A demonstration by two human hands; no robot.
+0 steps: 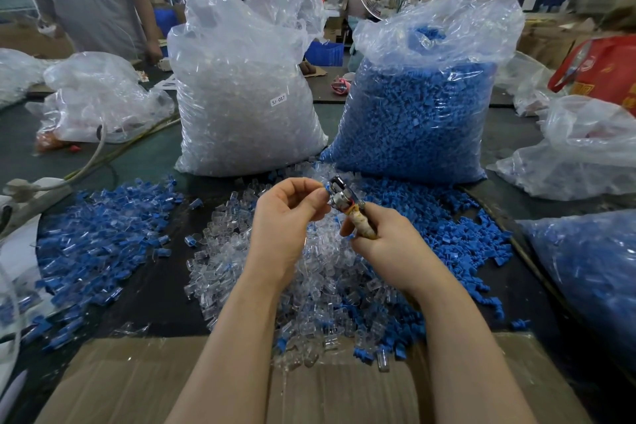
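Standing at the back of the dark table point(151, 162), a big clear bag point(241, 96) is full of transparent caps, and the blue bag point(413, 113) just beside it is full of blue plugs. A third bag point(592, 279) at the right edge also holds blue plugs. Under the hands lie a heap of clear caps point(223, 251) and a heap of blue plugs point(464, 234).

The left hand point(285, 217) has curled fingers; its thumb and forefinger pinch a small blue piece point(327, 186) against the head of a metal tool point(339, 194). The right hand point(385, 244) grips the tool's handle with its fingers closed round it. The tool has a shiny head and a handle wrapped in yellowish tape, and it is held above the clear caps.
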